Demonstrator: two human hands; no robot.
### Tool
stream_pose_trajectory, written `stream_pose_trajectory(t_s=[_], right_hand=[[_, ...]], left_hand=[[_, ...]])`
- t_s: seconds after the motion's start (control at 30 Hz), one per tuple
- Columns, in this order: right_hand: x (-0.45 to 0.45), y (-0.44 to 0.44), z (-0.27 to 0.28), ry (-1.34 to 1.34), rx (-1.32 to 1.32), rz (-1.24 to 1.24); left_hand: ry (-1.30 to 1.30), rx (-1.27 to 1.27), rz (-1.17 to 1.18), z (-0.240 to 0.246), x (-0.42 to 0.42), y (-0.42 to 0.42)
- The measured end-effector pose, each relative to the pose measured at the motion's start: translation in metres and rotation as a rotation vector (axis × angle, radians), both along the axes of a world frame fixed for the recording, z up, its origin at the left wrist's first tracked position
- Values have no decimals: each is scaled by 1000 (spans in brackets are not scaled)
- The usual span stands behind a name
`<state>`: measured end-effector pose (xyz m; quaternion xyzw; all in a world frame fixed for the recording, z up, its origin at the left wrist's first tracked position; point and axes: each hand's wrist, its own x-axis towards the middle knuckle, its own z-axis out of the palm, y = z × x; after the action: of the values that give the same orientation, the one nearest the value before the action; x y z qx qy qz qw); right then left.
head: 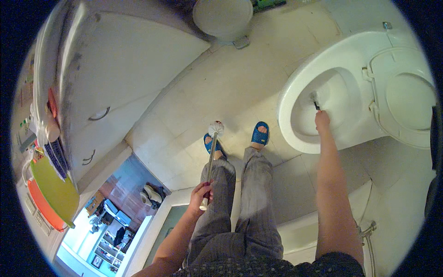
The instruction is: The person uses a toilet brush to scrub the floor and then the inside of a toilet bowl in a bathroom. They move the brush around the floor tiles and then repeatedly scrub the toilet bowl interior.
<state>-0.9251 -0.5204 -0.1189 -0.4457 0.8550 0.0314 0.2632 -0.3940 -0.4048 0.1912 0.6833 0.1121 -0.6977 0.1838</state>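
My left hand (200,197) grips the handle of a toilet brush (212,152). Its round white bristle head points away from me, above the floor by my left slipper (210,143). At the right, my right hand (322,122) reaches over the toilet bowl (294,90), closed around a small dark-necked brush (316,105). The tip of that brush is down inside the bowl, near the drain; its bristles look greyish and blurred. Most of its handle is hidden in my fist. The toilet seat and lid (405,93) are raised.
A white cabinet (131,62) with handles lines the left side. A round-lidded bin (223,17) stands at the far end. Cutting-board-like green and orange panels (55,190) hang lower left. A doorway shows shoes (151,195). A shower hose (370,242) is at lower right.
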Motion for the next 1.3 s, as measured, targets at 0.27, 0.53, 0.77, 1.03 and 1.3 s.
stream_pose_trajectory(t_s=[0.27,0.53,0.77,1.03,1.3], right_hand=[[78,-21,231,-675,-353,-719],[249,-23,252,-653,-315,-218],[296,-27,184,-657,-162,-172],[323,-91,82,-511,-187,147],[354,-151,-27,-502,96,276]], left_hand=[[-21,48,251,-52,6,-37],[-197,-105,-270,-103,72,-61],[-320,-130,-372,-128,96,-59],[-168,-143,-42,-157,64,-112],[309,-99,288,-168,72,-176]])
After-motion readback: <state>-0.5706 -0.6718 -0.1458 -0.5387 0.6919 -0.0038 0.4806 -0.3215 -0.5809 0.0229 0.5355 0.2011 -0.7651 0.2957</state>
